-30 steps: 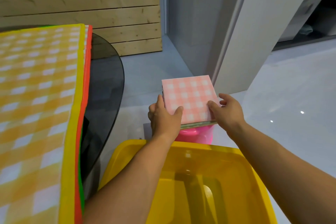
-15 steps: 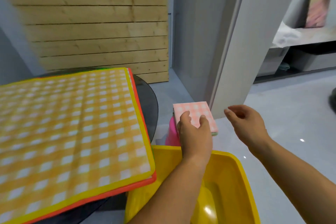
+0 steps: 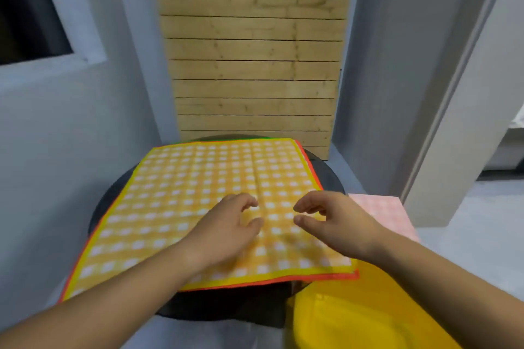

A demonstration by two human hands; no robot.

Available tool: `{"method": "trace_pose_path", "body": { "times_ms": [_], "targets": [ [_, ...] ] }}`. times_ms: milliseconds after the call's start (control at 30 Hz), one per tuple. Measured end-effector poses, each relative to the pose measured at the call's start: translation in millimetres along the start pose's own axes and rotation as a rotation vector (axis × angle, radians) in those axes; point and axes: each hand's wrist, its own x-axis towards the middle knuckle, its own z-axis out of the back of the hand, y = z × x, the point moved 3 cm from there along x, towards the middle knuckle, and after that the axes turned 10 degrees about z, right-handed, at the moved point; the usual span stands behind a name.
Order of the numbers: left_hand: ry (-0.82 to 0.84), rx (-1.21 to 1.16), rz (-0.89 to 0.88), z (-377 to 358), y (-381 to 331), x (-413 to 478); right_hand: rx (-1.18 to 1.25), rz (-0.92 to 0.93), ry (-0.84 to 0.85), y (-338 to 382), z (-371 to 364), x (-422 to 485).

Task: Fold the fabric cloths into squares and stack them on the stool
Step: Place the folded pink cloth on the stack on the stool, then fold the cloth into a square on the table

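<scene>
A yellow checked cloth lies flat and unfolded on top of a pile of cloths, whose orange and green edges show beneath it. The pile rests on a dark round glass table. My left hand and my right hand hover over the near middle of the yellow cloth, fingers loosely curled, holding nothing. To the right, behind my right forearm, the folded pink checked cloth lies on top of a stack; the stool under it is hidden.
A yellow plastic tub stands at the bottom right, close to the table's near edge. A wooden slatted panel rises behind the table. Grey walls stand left and right, with light floor beyond the pink stack.
Both hands left the folded pink stack and moved left over the yellow cloth. The view swung left from the stool to face the table.
</scene>
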Motion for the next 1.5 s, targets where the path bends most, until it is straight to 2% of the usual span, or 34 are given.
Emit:
{"method": "trace_pose_path", "body": {
  "times_ms": [67, 133, 300, 400, 667, 1067, 1500],
  "targets": [
    [0.029, 0.216, -0.012, 25, 37, -16, -0.029, 0.070, 0.093, 23, -30, 12],
    [0.070, 0.320, -0.040, 45, 63, -31, -0.061, 0.129, 0.153, 39, -58, 21],
    [0.182, 0.384, -0.111, 55, 98, -55, -0.093, 0.321, 0.222, 56, -105, 26],
    [0.227, 0.413, -0.119, 51, 109, -58, -0.087, 0.358, 0.271, 55, -114, 23],
    [0.203, 0.345, -0.132, 54, 121, -53, -0.069, 0.341, 0.283, 50, -125, 21],
    [0.201, 0.144, -0.051, 57, 129, -49, 0.035, 0.194, 0.302, 46, -122, 21],
    [0.202, -0.084, 0.032, 61, 125, -48, -0.035, 0.238, 0.256, 55, -117, 19]
  ]
}}
